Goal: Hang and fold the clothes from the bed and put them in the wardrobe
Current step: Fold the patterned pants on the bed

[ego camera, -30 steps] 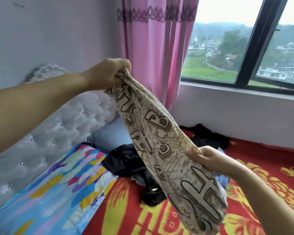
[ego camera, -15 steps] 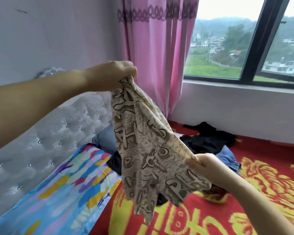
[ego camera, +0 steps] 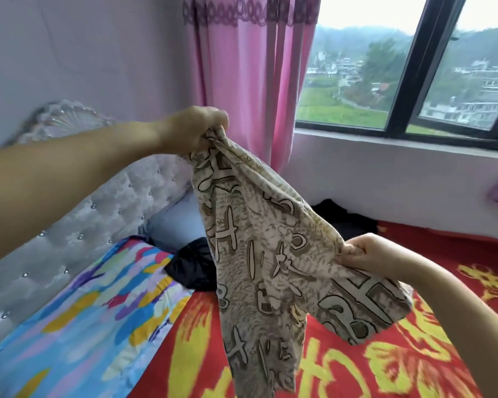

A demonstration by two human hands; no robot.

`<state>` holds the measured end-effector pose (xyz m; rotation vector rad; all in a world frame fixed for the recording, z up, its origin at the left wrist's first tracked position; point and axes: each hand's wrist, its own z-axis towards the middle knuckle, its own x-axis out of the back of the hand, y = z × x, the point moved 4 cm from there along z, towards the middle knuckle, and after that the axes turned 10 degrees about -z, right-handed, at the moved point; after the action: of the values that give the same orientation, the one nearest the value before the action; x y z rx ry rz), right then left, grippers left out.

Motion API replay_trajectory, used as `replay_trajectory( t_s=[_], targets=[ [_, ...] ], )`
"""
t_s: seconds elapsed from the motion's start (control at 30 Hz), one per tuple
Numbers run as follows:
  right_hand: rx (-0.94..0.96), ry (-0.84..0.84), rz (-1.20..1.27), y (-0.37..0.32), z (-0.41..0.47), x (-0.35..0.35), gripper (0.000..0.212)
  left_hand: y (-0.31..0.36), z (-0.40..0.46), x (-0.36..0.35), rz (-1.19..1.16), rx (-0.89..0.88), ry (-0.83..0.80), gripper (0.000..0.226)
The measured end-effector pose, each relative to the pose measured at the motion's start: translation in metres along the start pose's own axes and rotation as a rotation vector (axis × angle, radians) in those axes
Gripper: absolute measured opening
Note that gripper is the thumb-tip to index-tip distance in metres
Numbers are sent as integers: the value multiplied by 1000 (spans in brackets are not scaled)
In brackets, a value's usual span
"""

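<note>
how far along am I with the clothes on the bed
Early, by the look of it. Nothing folded or hung is in view, and the wardrobe is out of frame. In hand: the left hand and right hand hold up the beige printed garment, not yet folded. Left: dark clothes and a black piece lie on the bed.

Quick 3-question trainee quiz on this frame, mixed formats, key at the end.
1. True or false: both hands grip the beige letter-print garment.
2. Which hand is higher? A) left hand B) right hand
3. Fill in: dark clothes lie on the ___ and yellow blanket.

Key: 1 true; 2 A; 3 red
</note>
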<state>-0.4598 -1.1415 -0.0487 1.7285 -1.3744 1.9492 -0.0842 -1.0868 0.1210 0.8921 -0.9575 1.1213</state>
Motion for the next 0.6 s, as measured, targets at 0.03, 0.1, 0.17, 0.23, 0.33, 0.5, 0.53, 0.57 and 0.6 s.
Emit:
replay_trajectory(
  t_s=[0.03, 0.1, 0.17, 0.23, 0.33, 0.5, 0.53, 0.57, 0.6],
  targets=[
    [-52, 59, -70, 15, 4, 5, 27, 14, 0, -6, -24, 10, -17, 24],
    [-149, 219, -165, 45, 6, 18, 9, 42, 5, -26, -87, -11, -47, 21],
    [-237, 353, -204, 70, 2, 31, 12, 65, 17, -48, -104, -54, -51, 13],
    [-310, 472, -162, 88, -11, 45, 18, 74, 36, -60, -152, -52, 5, 12],
    [-283, 683, -181, 95, -30, 72, 22, 83, 52, -67, -212, -78, 104, 15],
    [90, 676, -578, 47, -52, 84, 39, 43, 11, -71, -267, -167, 332, 11],
    [131, 612, -618, 39, -53, 71, 39, 31, -8, -80, -260, -166, 343, 17],
    [166, 544, -632, 30, -54, 52, 36, 19, -30, -93, -247, -168, 329, 21],
    [198, 461, -604, 23, -52, 27, 31, 7, -54, -110, -225, -172, 289, 21]
  ],
)
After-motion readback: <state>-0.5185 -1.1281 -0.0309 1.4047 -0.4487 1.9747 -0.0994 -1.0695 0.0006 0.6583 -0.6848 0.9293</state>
